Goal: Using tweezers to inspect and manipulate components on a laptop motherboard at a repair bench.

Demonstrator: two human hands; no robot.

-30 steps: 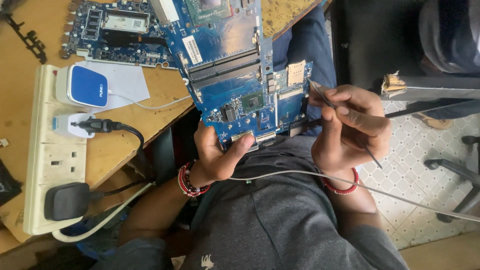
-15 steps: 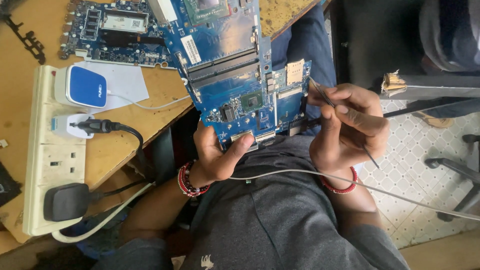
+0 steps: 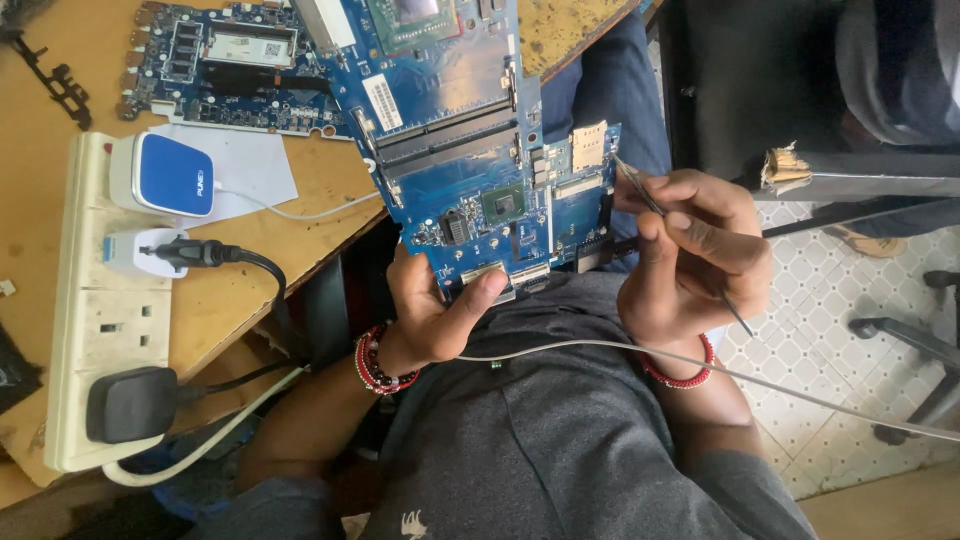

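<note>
The left hand (image 3: 430,320) grips the near edge of a large blue rectangular printed circuit board (image 3: 470,170), thumb pressed flat on the board's top face beside a row of pale connectors, the remaining fingers hidden beneath the board. The board extends away from this hand, its far portion resting on a scuffed tan wooden table (image 3: 300,210) while the gripped end overhangs the person's lap. A small green square chip (image 3: 503,206) sits on the board just beyond the left thumb. The right hand (image 3: 695,260) is curled, with thumb and fingertips pressed together around a thin metal probe tool (image 3: 680,245); the tool's tip lies at the board's right edge, near a gold-coloured card slot, and its tail projects past the heel of the hand. Each wrist carries a red beaded bracelet (image 3: 378,362). A thin grey cable (image 3: 620,348) runs just below both hands, across the grey shirt. Further left of the left hand, on the table, lies a white multi-socket power strip (image 3: 100,330) holding a black plug (image 3: 130,404), a white adapter with a black lead, and a blue-and-white charger (image 3: 165,175). A second, smaller blue circuit board (image 3: 230,70) lies beyond the charger, partly under the held board.
</note>
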